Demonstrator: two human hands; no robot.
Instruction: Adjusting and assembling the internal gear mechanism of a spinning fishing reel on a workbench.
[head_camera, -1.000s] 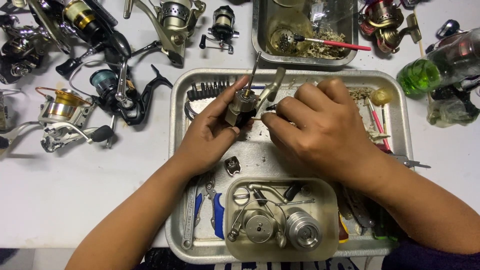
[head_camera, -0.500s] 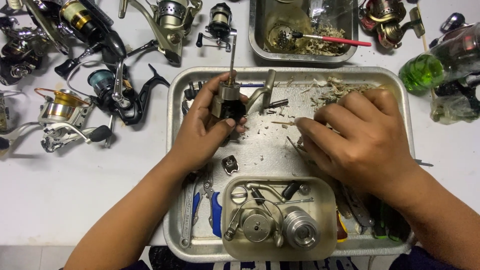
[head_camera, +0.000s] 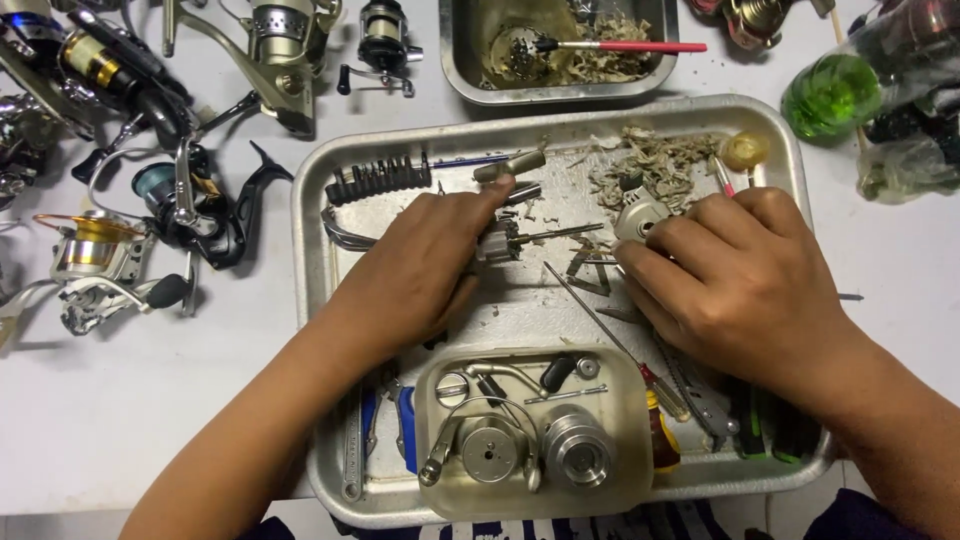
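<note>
Left hand (head_camera: 425, 270) lays the reel body (head_camera: 497, 243) on the metal tray (head_camera: 310, 260); right hand (head_camera: 740, 285) touches a silver part (head_camera: 637, 215).

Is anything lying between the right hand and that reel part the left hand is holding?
Yes. Small metal bits and a thin screwdriver shaft lie on the tray between the right hand and the reel part under the left hand.

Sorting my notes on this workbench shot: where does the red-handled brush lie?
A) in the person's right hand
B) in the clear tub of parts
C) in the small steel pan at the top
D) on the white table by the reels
C: the red-handled brush lies across the small steel pan above the big tray, away from both hands.
</note>
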